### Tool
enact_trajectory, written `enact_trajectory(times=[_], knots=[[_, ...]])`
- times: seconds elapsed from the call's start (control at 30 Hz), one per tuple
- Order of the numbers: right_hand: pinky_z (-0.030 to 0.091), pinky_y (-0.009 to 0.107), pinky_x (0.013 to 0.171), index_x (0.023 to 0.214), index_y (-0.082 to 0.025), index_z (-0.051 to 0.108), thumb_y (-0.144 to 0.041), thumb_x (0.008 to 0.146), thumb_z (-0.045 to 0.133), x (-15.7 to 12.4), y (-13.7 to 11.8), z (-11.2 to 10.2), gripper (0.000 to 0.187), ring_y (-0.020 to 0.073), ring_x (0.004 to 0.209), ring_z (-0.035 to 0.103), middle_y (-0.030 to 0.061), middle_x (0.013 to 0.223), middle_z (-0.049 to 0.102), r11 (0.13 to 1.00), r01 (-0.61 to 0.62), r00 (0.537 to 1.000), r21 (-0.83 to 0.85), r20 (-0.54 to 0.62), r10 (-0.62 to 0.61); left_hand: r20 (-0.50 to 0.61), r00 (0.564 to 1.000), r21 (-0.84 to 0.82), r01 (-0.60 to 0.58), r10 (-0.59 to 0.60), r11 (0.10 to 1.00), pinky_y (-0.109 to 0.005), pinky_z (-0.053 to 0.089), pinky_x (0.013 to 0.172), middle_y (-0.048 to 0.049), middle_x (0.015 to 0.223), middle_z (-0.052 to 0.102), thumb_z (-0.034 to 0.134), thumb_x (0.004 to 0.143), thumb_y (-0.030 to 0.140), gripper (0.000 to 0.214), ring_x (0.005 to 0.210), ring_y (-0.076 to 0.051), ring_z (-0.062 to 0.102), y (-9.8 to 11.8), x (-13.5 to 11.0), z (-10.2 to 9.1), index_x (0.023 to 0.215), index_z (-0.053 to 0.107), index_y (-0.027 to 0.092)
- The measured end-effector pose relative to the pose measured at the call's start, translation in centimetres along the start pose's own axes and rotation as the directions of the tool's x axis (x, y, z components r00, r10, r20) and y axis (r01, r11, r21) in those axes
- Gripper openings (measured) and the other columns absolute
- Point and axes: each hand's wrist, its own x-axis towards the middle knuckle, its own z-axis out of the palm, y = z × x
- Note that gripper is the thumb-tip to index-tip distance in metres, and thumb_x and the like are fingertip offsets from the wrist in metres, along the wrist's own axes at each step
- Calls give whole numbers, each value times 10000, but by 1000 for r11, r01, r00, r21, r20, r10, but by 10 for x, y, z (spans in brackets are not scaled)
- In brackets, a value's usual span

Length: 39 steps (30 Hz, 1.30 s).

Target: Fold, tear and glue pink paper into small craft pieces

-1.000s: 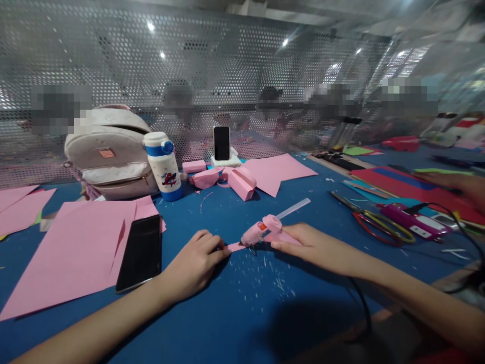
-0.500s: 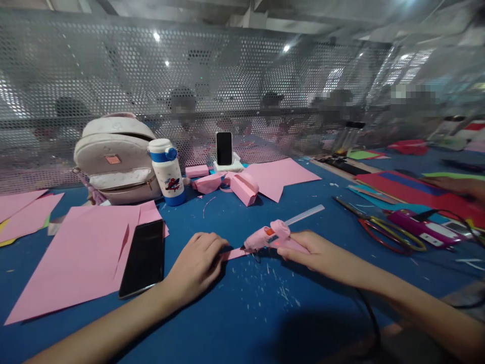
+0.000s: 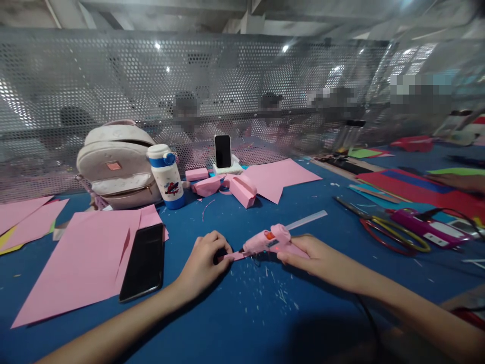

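Note:
My right hand (image 3: 316,258) grips a pink glue gun (image 3: 267,240) with a clear glue stick poking out of its back; the nozzle points left onto a small pink paper strip (image 3: 235,256) lying on the blue table (image 3: 242,313). My left hand (image 3: 204,260) is curled, its fingertips pinching the strip's left end just beside the nozzle. The gun's black cord runs back under my right forearm.
A black phone (image 3: 143,262) lies on pink paper sheets (image 3: 83,253) at left. Behind stand a white backpack (image 3: 113,164), a water bottle (image 3: 166,177), folded pink paper pieces (image 3: 231,184) and a propped phone (image 3: 223,150). Scissors (image 3: 382,227) and a purple glue gun (image 3: 428,227) lie right. A perforated metal screen closes the back.
The camera tilted slightly, shifting the scene down. My left fingers have curled tighter round the strip's end, and the glue gun's nozzle stays on the strip.

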Motion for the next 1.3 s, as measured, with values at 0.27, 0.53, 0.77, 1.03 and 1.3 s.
enact_trajectory(times=[0.27, 0.53, 0.77, 1.03, 1.3], knots=[[484, 380, 907, 1049, -205, 743, -558, 921, 500, 1, 1, -2, 447, 307, 985, 649, 72, 1047, 732, 998, 45, 996, 32, 72, -48, -11, 1000, -84, -9, 9, 996, -307, 422, 811, -28, 917, 673, 560, 926, 192, 164, 847, -172, 612, -7, 3, 0, 827, 690, 195], [475, 409, 953, 1156, -212, 716, -586, 915, 512, -2, 2, -4, 489, 329, 1056, 641, 90, 1152, 720, 997, 13, 993, 76, 113, -21, -23, 1000, -101, 2, -5, 995, -298, 416, 786, -25, 904, 670, 563, 911, 189, 160, 837, -170, 604, -5, 3, -1, 784, 660, 187], [500, 384, 860, 1052, -204, 721, -645, 888, 499, -2, 1, -6, 520, 300, 963, 625, 97, 1022, 709, 997, -13, 996, 70, 90, 6, -24, 999, -101, 21, -23, 995, -302, 409, 786, -20, 894, 664, 557, 901, 184, 156, 817, -167, 597, -5, 3, -1, 774, 649, 187], [269, 194, 431, 782, -173, 584, -721, 864, 483, -1, 14, -18, 563, 77, 492, 331, -34, 629, 425, 919, -148, 953, 365, 302, 34, -41, 998, -117, 34, -39, 993, -300, 393, 793, -12, 889, 666, 564, 888, 151, 141, 837, -168, 601, -6, 3, 1, 775, 639, 188], [260, 271, 481, 854, -130, 644, -704, 859, 477, 2, 32, -46, 599, 109, 532, 398, 9, 640, 469, 958, -113, 978, 263, -141, 154, -42, 999, -150, 17, -23, 988, -275, 421, 749, -22, 867, 651, 543, 901, 162, 170, 792, -158, 585, -4, 2, -1, 752, 625, 180]])
